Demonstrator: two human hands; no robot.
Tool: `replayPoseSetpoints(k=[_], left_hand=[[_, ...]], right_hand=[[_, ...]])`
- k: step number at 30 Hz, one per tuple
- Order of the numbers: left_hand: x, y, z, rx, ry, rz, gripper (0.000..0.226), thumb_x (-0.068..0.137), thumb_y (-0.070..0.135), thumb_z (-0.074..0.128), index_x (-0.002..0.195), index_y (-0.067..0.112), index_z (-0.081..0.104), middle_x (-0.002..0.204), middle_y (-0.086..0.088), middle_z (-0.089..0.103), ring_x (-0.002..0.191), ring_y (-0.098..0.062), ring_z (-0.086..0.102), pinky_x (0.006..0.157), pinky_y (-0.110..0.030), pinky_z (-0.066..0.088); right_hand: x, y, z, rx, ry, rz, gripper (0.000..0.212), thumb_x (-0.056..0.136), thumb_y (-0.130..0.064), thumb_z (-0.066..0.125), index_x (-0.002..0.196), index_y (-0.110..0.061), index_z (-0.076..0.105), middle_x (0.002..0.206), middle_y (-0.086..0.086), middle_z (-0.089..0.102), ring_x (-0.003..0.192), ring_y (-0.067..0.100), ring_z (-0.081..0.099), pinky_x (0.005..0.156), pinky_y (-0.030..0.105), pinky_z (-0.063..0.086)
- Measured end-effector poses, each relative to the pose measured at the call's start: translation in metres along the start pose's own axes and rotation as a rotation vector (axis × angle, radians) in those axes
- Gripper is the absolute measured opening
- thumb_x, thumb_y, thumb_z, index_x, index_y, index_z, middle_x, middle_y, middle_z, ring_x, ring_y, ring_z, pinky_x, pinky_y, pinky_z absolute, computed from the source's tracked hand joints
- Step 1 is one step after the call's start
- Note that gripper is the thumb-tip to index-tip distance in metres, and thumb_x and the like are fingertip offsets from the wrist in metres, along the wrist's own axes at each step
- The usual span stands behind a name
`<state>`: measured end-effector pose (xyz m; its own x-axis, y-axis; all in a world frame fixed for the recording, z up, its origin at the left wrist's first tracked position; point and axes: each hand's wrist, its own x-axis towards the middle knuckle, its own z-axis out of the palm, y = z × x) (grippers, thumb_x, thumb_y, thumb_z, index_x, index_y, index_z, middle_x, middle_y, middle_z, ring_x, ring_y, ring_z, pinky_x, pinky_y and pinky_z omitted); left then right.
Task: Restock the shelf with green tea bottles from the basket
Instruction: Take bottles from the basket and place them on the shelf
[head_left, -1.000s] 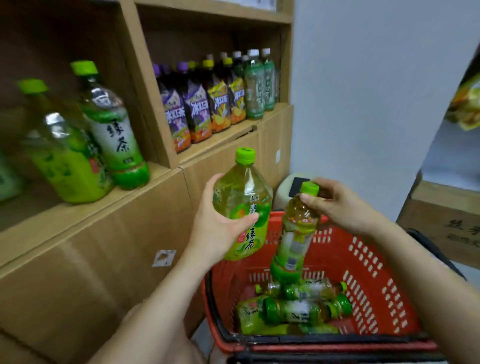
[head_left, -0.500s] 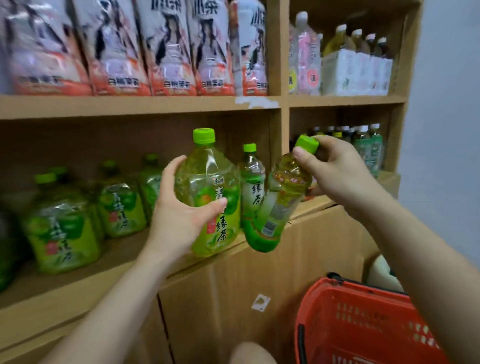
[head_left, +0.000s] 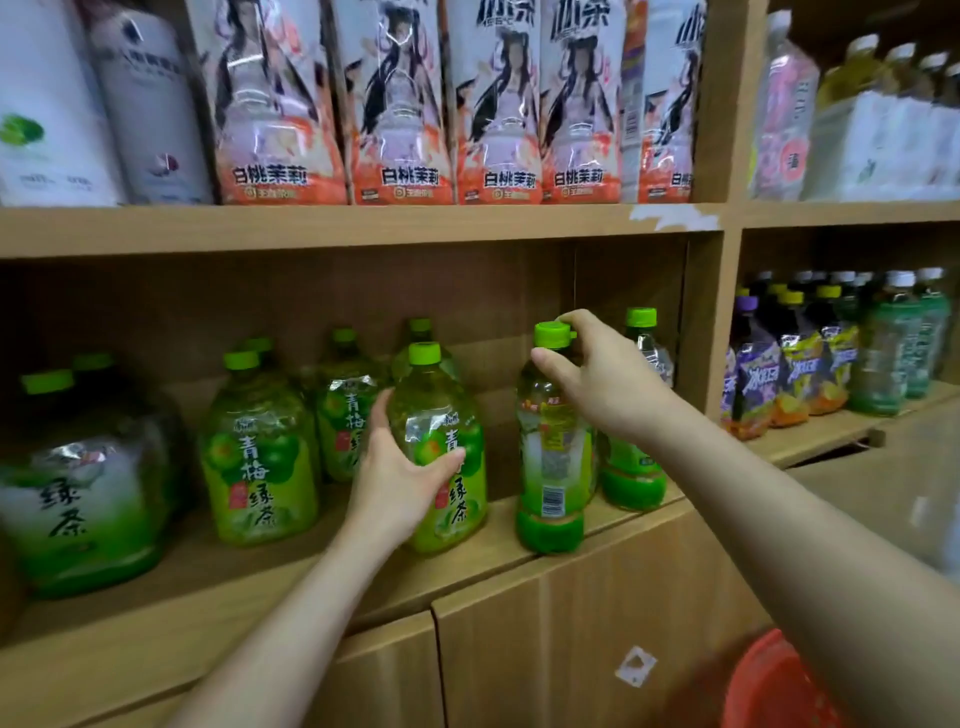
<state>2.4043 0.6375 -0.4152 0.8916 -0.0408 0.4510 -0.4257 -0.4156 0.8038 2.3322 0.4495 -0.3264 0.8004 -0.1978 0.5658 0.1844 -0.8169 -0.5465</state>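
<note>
My left hand (head_left: 397, 475) grips a wide green tea bottle (head_left: 441, 447) round its body; the bottle stands upright near the front of the wooden shelf (head_left: 524, 551). My right hand (head_left: 602, 374) pinches the neck and green cap of a slim green tea bottle (head_left: 550, 457), which stands upright at the shelf's front edge. Another slim green bottle (head_left: 636, 457) stands just behind it by the shelf's right wall. Several wide green tea bottles (head_left: 260, 447) fill the shelf to the left. Only a red corner of the basket (head_left: 769, 686) shows at the bottom right.
The shelf above holds tall cartons with orange labels (head_left: 400, 104). A vertical divider (head_left: 711, 322) closes the compartment on the right; beyond it stand purple and dark drink bottles (head_left: 795, 358). Closed wooden cabinet doors (head_left: 571, 649) lie below the shelf.
Both hands rose from the basket to the shelf with a bottle each. The two bottles now stand on the shelf board. The view swung up, leaving the basket nearly out of sight.
</note>
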Motion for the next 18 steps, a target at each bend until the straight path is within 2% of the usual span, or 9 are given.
replayPoseSetpoints(k=[4,7,10,12,14,15,17,18], left_hand=[[0.009,0.005,-0.007,0.394,0.036,0.074,0.107,0.068,0.048,0.079,0.148,0.014,0.016,0.148,-0.012,0.036,0.131,-0.031,0.043,0.104,-0.039,0.039],[0.012,0.002,-0.012,0.580,0.082,0.137,0.106,0.071,0.056,0.072,0.148,0.012,0.014,0.153,-0.010,0.028,0.139,-0.030,0.029,0.109,-0.041,0.034],[0.013,-0.003,-0.018,0.644,0.118,0.194,0.103,0.076,0.053,0.069,0.149,0.022,0.003,0.153,-0.009,0.026,0.141,-0.029,0.026,0.110,-0.044,0.031],[0.013,-0.006,-0.023,0.717,0.138,0.294,0.102,0.077,0.052,0.067,0.147,0.036,-0.006,0.152,-0.008,0.027,0.140,-0.029,0.026,0.108,-0.046,0.031],[0.014,-0.006,-0.029,0.831,0.102,0.365,0.102,0.077,0.053,0.067,0.144,0.045,-0.009,0.153,-0.009,0.022,0.142,-0.029,0.019,0.111,-0.048,0.025],[0.017,-0.004,-0.031,0.877,0.066,0.367,0.101,0.076,0.055,0.067,0.144,0.047,-0.008,0.154,-0.010,0.019,0.142,-0.030,0.015,0.113,-0.049,0.021],[0.022,0.001,-0.034,0.931,-0.011,0.350,0.100,0.073,0.060,0.067,0.145,0.047,-0.002,0.155,-0.009,0.018,0.143,-0.029,0.012,0.116,-0.049,0.015],[0.024,0.003,-0.037,0.922,-0.025,0.355,0.098,0.073,0.059,0.067,0.145,0.046,0.002,0.155,-0.008,0.020,0.143,-0.028,0.014,0.116,-0.048,0.014]], right_hand=[[0.002,-0.008,0.013,0.059,-0.085,-0.013,0.041,0.092,-0.041,0.054,0.124,-0.015,0.049,0.106,-0.001,0.057,0.097,0.017,0.054,0.081,0.030,0.043],[0.001,-0.011,0.016,0.099,-0.129,0.002,0.037,0.093,-0.039,0.052,0.121,-0.016,0.050,0.103,0.000,0.057,0.092,0.018,0.054,0.077,0.028,0.041],[0.000,-0.009,0.019,0.076,-0.125,0.000,0.037,0.094,-0.039,0.050,0.121,-0.014,0.049,0.111,0.007,0.061,0.102,0.025,0.057,0.085,0.036,0.046],[-0.004,-0.007,0.022,0.011,-0.118,-0.018,0.046,0.094,-0.041,0.048,0.131,-0.013,0.043,0.124,0.010,0.058,0.114,0.028,0.054,0.093,0.040,0.045],[-0.014,-0.007,0.026,-0.138,-0.013,-0.097,0.059,0.094,-0.041,0.049,0.143,-0.015,0.032,0.142,0.008,0.045,0.126,0.026,0.046,0.101,0.041,0.042],[-0.021,-0.010,0.028,-0.215,0.103,-0.188,0.058,0.093,-0.038,0.051,0.143,-0.015,0.033,0.144,0.007,0.043,0.128,0.025,0.044,0.102,0.040,0.042],[-0.036,-0.022,0.038,-0.236,0.299,-0.406,0.045,0.092,-0.021,0.053,0.135,-0.011,0.046,0.135,0.012,0.050,0.123,0.028,0.048,0.099,0.039,0.045],[-0.044,-0.029,0.049,-0.180,0.328,-0.483,0.042,0.090,-0.014,0.053,0.132,-0.009,0.050,0.131,0.013,0.053,0.121,0.028,0.049,0.099,0.037,0.045]])
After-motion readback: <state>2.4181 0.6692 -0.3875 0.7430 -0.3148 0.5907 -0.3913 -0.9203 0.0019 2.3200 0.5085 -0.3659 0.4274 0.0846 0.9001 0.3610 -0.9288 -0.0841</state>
